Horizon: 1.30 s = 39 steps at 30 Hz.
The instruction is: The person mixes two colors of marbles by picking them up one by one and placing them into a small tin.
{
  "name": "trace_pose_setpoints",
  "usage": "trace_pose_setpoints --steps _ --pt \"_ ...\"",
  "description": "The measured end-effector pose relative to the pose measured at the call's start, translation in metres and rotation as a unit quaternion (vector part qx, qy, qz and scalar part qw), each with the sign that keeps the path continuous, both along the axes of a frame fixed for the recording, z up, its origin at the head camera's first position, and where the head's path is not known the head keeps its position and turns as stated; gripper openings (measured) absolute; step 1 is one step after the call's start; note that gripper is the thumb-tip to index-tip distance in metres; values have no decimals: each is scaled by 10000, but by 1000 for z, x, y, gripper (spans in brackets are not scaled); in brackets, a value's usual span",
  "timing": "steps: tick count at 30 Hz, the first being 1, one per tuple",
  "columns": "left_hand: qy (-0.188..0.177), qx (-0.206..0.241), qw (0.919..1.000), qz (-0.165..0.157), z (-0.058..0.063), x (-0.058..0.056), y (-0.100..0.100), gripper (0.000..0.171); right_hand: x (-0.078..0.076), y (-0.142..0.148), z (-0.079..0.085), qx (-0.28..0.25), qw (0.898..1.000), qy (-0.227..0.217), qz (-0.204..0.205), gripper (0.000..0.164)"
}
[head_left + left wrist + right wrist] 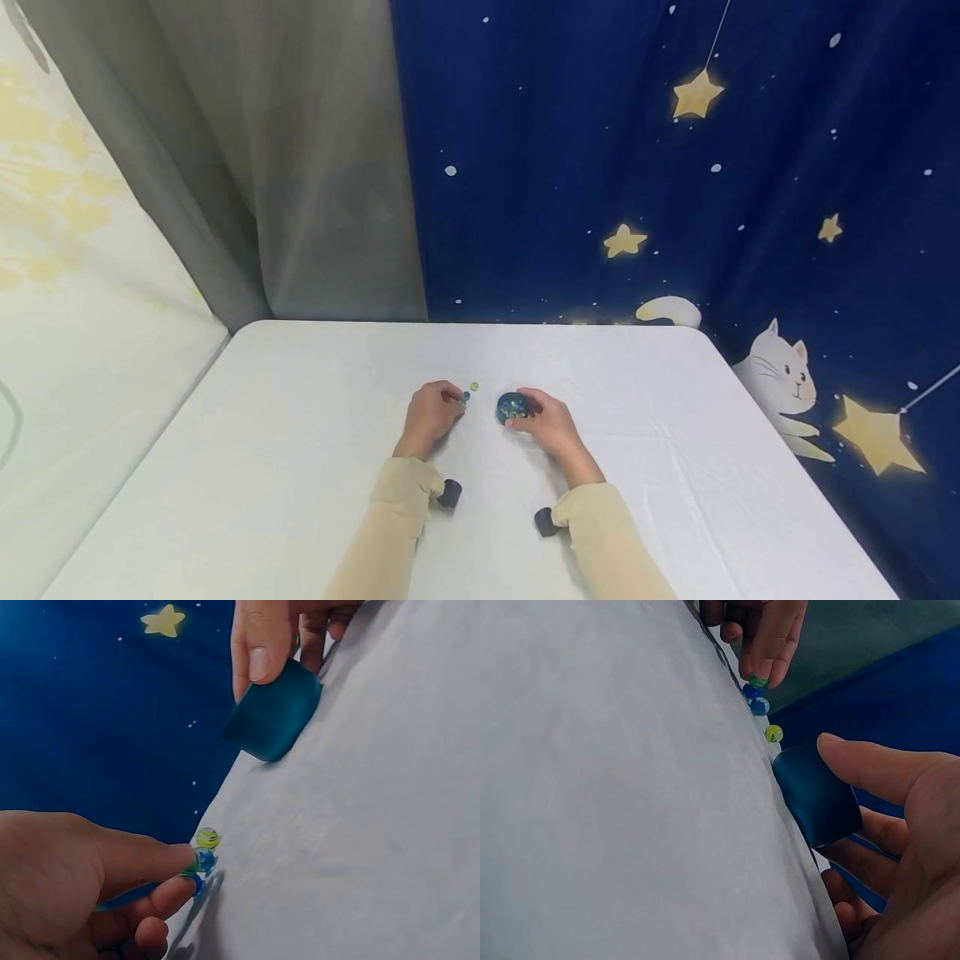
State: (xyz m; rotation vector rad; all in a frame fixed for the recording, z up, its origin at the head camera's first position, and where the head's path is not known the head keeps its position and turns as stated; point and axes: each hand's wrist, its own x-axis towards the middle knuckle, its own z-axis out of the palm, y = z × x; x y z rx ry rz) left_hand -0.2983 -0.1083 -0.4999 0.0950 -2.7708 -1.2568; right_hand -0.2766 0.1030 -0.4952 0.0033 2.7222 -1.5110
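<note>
My left hand (433, 414) pinches a green marble (758, 680) between thumb and fingertips, close over the table. Right at those fingertips are a dark blue marble (751, 691) and a clear blue one (760, 706). A yellow-green marble (475, 387) sits just beyond them on the cloth. My right hand (551, 422) grips a small teal cup (817, 791), thumb on one side and fingers on the other. The cup is tilted, and its mouth faces the head camera, showing several small bright things inside. In the left wrist view, the cup's smooth wall (274, 712) hides its contents.
A white cloth covers the table (315, 467), which has rounded far corners. Behind it hang a grey curtain (337, 167) and a dark blue one (540, 167) with stars and a cat. Black wrist devices (449, 493) stick out from both sleeves.
</note>
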Motion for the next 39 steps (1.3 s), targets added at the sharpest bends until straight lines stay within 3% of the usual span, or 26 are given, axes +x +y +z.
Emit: trace_pose_setpoints --steps 9,17,28,36,39 --pt "28 265 9996 55 9 1 -3 9 0 0 0 -25 10000 -15 15 58" --pt "280 568 9979 -169 20 1 -7 10 0 0 1 9 10000 -9 8 58" --pt "327 839 9954 -333 22 0 -2 11 0 1 -1 9 10000 -19 -18 58" --pt "1031 758 9900 -595 22 1 6 12 -1 1 -1 72 10000 49 16 58" --pt "1133 820 9884 -588 24 3 9 13 -1 1 -2 84 10000 33 16 58"
